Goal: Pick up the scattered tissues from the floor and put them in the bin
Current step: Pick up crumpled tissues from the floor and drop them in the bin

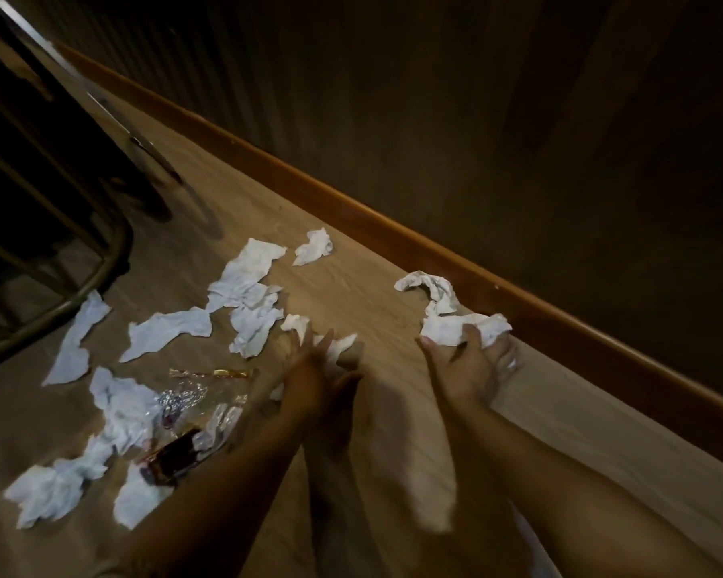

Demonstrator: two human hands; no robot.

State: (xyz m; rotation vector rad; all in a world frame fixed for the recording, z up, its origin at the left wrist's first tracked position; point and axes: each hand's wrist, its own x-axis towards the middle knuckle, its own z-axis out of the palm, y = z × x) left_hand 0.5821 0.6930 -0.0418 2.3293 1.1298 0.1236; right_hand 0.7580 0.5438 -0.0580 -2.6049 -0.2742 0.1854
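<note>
On wooden floor (351, 285) beside skirting board (393, 227): right hand (468, 360) grips crumpled tissue wad (456, 327), fingers curled round it, trailing strip reaching back along floor. Left hand (314, 365) reaches onto small tissue (297, 323); motion blur, cannot tell whether fingers pinch it. Scattered tissues (243, 277) lie left, some mixed with clear wrapper (193, 394). Risk: loose strip tearing or dropping from wad; wrapper swept up with tissues. Bin not in view. Dark furniture frame (80, 260) cut off at left.
</note>
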